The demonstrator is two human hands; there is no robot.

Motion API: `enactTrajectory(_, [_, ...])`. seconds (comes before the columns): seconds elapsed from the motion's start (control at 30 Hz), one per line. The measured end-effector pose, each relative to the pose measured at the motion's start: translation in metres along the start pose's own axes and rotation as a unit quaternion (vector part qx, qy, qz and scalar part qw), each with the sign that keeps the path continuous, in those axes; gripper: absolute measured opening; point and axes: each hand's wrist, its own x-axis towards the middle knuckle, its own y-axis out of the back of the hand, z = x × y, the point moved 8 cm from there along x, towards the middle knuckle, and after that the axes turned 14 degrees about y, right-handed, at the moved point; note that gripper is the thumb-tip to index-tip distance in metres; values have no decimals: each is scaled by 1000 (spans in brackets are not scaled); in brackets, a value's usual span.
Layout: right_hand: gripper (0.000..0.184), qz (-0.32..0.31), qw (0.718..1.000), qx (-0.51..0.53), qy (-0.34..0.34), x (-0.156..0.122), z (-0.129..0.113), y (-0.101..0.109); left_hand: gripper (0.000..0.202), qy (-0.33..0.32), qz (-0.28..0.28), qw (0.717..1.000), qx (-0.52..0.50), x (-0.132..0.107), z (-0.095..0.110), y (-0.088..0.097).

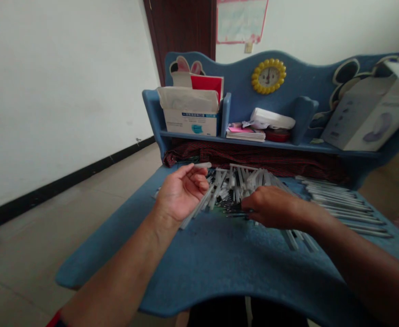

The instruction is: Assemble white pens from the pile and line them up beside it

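My left hand (182, 190) is turned palm up, its thumb and index finger pinching a whitish pen barrel (204, 165). Below and beside it spreads a heap of clear pen barrels (238, 177) on the blue desk (220, 263). Small dark pen parts (231, 204), some with shiny tips, lie in the middle of the heap. My right hand (269, 206) reaches down at these parts with its fingers drawn together; whatever is in the fingertips is hidden. More barrels (291, 238) stick out under the right wrist.
A row of slim pens (349, 206) lies at the right. Behind the heap is a dark red checked cloth (254, 154). The shelf above carries a mask box (191, 116), notebooks (245, 134), a white packet (271, 119) and a large white box (366, 113). A yellow clock (268, 76) sits on the backboard.
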Motion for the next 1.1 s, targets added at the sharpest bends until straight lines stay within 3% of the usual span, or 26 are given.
enactTrajectory(0.13, [24, -35, 999, -25, 4, 5, -6, -13, 30, -10, -10, 1000, -12, -1, 8, -1])
enactTrajectory(0.4, [24, -64, 998, -29, -4, 13, -3, -33, 28, -8, -4, 1000, 10, 0, 2, -1])
enactTrajectory(0.53, [23, -44, 999, -18, 1, 14, -2, -32, 30, -11, -1, 1000, 18, -1, 1, -1])
enactTrajectory(0.63, [18, 41, 998, 51, 7, 10, -2, -13, 32, -18, 7, 999, 27, -1, 1, 0])
enactTrajectory(0.7, [14, 131, 981, 145, 21, 5, -4, 4, 32, -21, 12, 999, 35, 0, 0, 1])
enactTrajectory(0.77, [11, 220, 937, 271, 36, -1, -4, 19, 31, -19, 15, 999, 49, 1, -2, 2])
enactTrajectory(0.83, [4, 290, 871, 396, 39, -5, -2, 26, 31, -15, 16, 998, 64, 2, -4, 2])
enactTrajectory(0.93, [7, 358, 793, 492, 32, -8, 2, 30, 30, -6, 16, 996, 85, 5, -9, 3])
enactTrajectory(1.0, [10, 393, 780, 485, 29, -10, 4, 33, 28, -4, 12, 995, 95, 7, -12, 3])
enactTrajectory(1.1, [8, 452, 803, 388, 16, -17, 6, 42, 24, -8, 6, 995, 100, 8, -15, 3])
